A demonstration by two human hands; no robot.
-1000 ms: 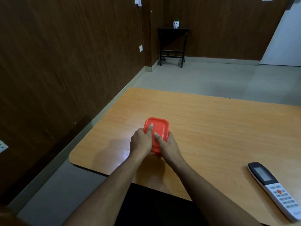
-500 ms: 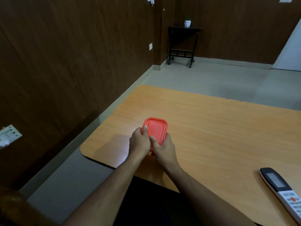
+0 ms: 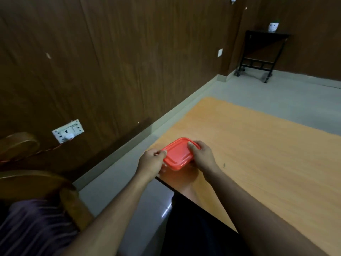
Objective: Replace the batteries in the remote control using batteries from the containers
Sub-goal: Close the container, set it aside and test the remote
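A small container with a red lid (image 3: 178,153) sits at the near left corner of the orange wooden table (image 3: 258,154). My left hand (image 3: 151,162) grips its left edge, thumb on the lid rim. My right hand (image 3: 202,157) holds its right side, fingers curled over the lid's far corner. The lid is on the container and its contents are hidden. The remote control is out of view.
A brown wooden wall runs along the left, with a white socket plate (image 3: 67,130). A wooden chair (image 3: 36,182) stands at lower left. A small black side table (image 3: 262,52) with a white pot stands in the far corner. Grey floor surrounds the table.
The view has swung left, so the remote has left the frame. The container has moved toward the table's left corner, and my hands now grip its opposite sides instead of its near end.
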